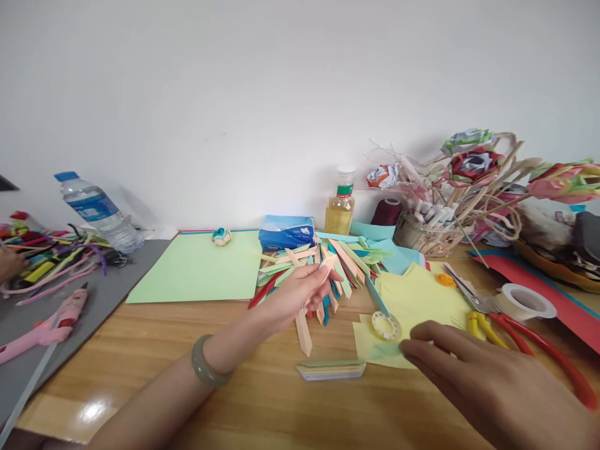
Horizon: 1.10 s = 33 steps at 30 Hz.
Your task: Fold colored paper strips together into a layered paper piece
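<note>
My left hand (312, 287), with a green bangle (206, 361) at its wrist, pinches a small folded piece of pale paper (330, 261) above a heap of coloured paper strips (304, 331). My right hand (487, 381) is closed, fingers pressed together, over the right side of the table. A blurred pale green patch (388, 351) lies by its fingertips; I cannot tell whether they hold it. Near those fingers are a small tape roll (386, 326) and yellow paper sheets (417, 294). Between my hands lies a stack of folded paper strips (330, 371).
Red-handled pliers (557, 350), yellow-handled scissors (482, 328) and a white tape roll (525, 301) lie at right. Behind stand an oil-like bottle (340, 212), a blue tissue pack (287, 233) and a basket (429, 240). A glue gun (56, 322) and another person's hand (10, 262) are left.
</note>
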{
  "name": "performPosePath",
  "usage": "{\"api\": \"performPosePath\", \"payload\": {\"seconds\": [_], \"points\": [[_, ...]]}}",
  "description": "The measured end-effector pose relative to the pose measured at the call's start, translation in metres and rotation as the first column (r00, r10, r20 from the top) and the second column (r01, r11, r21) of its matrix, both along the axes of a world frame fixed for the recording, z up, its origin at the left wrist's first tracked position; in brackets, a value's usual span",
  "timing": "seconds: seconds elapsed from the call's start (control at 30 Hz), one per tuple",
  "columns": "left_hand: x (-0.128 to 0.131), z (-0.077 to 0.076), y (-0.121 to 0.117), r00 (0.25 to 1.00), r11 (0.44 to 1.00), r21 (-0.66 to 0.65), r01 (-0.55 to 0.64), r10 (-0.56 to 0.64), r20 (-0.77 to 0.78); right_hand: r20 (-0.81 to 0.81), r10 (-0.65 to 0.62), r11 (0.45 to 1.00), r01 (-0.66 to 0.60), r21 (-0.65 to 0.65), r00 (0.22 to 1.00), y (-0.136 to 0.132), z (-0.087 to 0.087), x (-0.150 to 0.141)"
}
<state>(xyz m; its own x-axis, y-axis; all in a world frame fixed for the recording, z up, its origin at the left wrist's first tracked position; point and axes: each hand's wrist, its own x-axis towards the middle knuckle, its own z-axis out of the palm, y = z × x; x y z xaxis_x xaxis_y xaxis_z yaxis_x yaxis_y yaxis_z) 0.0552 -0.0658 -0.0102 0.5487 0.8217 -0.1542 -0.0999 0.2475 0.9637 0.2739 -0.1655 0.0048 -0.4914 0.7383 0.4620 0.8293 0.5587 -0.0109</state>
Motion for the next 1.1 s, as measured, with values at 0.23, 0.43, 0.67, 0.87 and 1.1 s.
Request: {"api": "performPosePath", "payload": {"seconds": [0.23,0.43,0.67,0.87,1.1], "points": [[0.008,0.002,-0.004,0.991,0.989,-0.14,-0.055,0.071,0.111,0.263,0.121,0.958,-0.182,0.221,0.957,0.039,0.019,-0.031],[0.013,-0.008,-0.006,0.937,0.975,-0.182,-0.128,0.179,0.3,0.135,0.262,0.962,-0.27,0.047,0.956,0.069,0.002,-0.056],[0.013,-0.002,-0.006,0.919,0.969,-0.213,-0.129,0.197,0.342,-0.354,0.227,0.974,-0.216,0.071,0.907,0.081,-0.015,-0.056],[0.011,0.002,-0.009,0.965,0.981,-0.154,-0.117,0.149,0.214,-0.325,0.281,0.959,-0.275,0.065,0.903,0.078,-0.017,-0.056],[0.005,0.003,-0.006,0.997,0.989,0.137,0.054,-0.046,-0.065,-0.23,0.186,0.966,-0.135,0.219,0.955,0.081,-0.006,-0.05]]}}
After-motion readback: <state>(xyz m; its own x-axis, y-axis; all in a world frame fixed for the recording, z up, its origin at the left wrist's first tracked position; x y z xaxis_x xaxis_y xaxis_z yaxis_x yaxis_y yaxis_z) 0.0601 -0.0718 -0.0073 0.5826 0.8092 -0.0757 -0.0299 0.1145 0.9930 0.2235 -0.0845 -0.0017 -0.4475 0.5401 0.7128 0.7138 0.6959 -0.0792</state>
